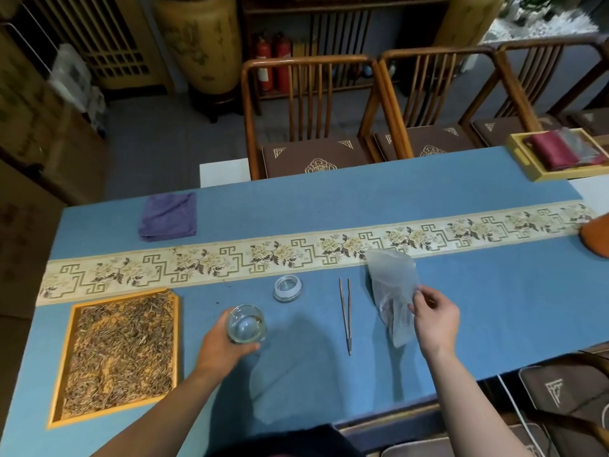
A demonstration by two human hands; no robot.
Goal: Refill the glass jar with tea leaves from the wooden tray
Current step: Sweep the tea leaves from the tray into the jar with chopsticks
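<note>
Left hand: your left hand (220, 347) wraps the jar (246, 323) from the side, fingers clamped round the glass wall, mouth up and open.
Right hand: your right hand (435, 319) pinches the edge of a thin plastic bag (392, 291), fingers closed on the film; the bag lies slack on the surface (461, 232).
Jar: it looks nearly empty, only a trace of something dark inside, too small to call. It stands on or just above the blue cloth near the front edge, between tray and tongs.
Tray: the tray (67, 367) sits just left of your left hand, rim close to your wrist, leaves (122, 354) spread across the whole bed.
Lid: the lid (287, 288) rests apart from the jar, just behind it, so the mouth is free.
Tongs: the tongs (346, 316) lie between your hands, untouched, tips toward you.
Handling, jar: smooth, hard, breakable, likely slippery; your grip round the body looks right, so keep it low and firm.
Handling, leaves: light, dry, brittle, loose; I'd judge they scatter and crumble under a hard pinch, so take small gentle lifts, with tongs or fingertips.
Gap: jar already in hand, leaves near but not touched; refilling not yet begun.
Risk: leaves may spill onto the cloth on the way from tray to jar.
</note>
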